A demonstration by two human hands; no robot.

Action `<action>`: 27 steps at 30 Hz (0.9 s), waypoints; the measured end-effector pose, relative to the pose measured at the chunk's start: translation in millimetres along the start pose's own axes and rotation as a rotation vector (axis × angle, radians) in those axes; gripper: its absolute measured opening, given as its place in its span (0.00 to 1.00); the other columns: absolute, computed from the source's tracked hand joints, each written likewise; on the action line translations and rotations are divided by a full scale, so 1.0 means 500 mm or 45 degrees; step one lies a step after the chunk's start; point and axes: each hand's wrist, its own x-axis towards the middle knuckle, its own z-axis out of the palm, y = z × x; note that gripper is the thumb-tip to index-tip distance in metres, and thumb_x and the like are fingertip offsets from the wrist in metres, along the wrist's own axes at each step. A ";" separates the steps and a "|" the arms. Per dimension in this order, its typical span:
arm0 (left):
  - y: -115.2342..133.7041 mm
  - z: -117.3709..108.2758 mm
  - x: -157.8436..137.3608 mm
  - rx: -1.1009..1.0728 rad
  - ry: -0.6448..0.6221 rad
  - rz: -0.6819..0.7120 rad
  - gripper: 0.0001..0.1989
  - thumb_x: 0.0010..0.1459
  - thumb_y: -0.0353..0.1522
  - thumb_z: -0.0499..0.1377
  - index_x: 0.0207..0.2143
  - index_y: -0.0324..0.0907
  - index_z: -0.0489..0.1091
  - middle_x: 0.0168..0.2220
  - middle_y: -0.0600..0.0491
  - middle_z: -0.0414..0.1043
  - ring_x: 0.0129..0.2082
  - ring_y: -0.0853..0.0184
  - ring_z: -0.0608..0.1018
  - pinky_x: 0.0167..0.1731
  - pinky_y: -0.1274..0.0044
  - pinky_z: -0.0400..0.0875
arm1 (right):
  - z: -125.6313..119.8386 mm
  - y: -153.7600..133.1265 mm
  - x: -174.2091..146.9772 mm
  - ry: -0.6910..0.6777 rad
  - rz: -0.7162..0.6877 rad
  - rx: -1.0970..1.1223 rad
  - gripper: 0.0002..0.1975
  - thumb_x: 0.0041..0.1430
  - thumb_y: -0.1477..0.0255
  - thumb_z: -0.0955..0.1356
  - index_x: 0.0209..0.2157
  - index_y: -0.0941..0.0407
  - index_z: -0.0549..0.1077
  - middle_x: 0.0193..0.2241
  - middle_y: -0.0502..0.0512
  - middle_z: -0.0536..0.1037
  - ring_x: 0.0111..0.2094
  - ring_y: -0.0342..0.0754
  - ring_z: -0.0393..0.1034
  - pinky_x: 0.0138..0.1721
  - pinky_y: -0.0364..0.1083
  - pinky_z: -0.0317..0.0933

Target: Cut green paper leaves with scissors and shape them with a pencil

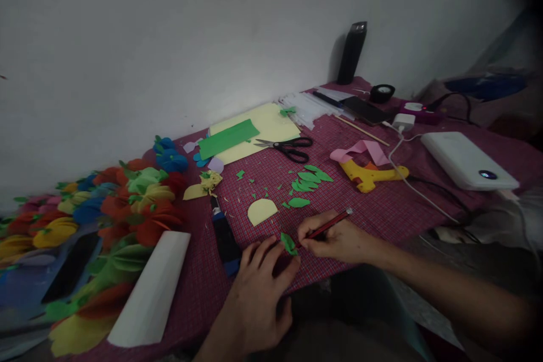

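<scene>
My right hand [333,239], fingers closed, grips a dark red pen [330,223] slanting up to the right. Its lower end is hidden by the fingers, close to a small green paper leaf [289,244]. On the other side of that leaf, my left hand [263,288] lies with fingers spread, fingertips at the leaf's lower left edge. Just beyond are another cut leaf [299,202], a pile of green paper leaves [309,179] and a pale yellow rounded paper piece [262,211]. Scissors [288,149] with black handles lie farther back, blades apart.
Colourful paper flowers [139,198] and a white paper cone [153,291] crowd the left. A green strip [229,139] lies on yellow sheets [263,119]. A yellow glue gun [369,176], white power bank [469,161] and cables stand right; a black bottle [353,54] is behind.
</scene>
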 end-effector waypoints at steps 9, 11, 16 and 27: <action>0.000 -0.001 0.001 -0.003 0.001 0.011 0.34 0.44 0.27 0.56 0.57 0.47 0.59 0.58 0.44 0.55 0.59 0.51 0.55 0.55 0.54 0.50 | -0.002 -0.002 0.001 -0.042 -0.008 -0.011 0.05 0.53 0.77 0.64 0.29 0.57 0.71 0.26 0.48 0.73 0.29 0.43 0.66 0.33 0.42 0.61; 0.000 -0.001 0.000 -0.008 0.007 0.015 0.34 0.44 0.27 0.57 0.57 0.48 0.59 0.58 0.44 0.56 0.59 0.50 0.55 0.54 0.54 0.51 | -0.002 0.001 0.001 -0.051 -0.020 -0.010 0.05 0.53 0.77 0.64 0.29 0.57 0.72 0.27 0.49 0.73 0.29 0.43 0.66 0.34 0.42 0.61; -0.002 0.000 -0.001 -0.002 -0.007 0.021 0.34 0.44 0.27 0.56 0.57 0.48 0.58 0.58 0.44 0.55 0.59 0.50 0.55 0.54 0.53 0.50 | -0.003 -0.001 0.002 -0.066 -0.020 0.007 0.05 0.52 0.77 0.64 0.28 0.57 0.71 0.25 0.48 0.73 0.28 0.42 0.65 0.32 0.41 0.60; -0.001 -0.005 0.005 -0.001 0.023 0.023 0.33 0.45 0.28 0.57 0.56 0.46 0.60 0.57 0.43 0.57 0.59 0.50 0.56 0.54 0.53 0.51 | -0.008 0.008 -0.008 0.162 0.203 0.380 0.02 0.52 0.73 0.66 0.28 0.57 0.69 0.22 0.46 0.67 0.21 0.39 0.58 0.22 0.39 0.53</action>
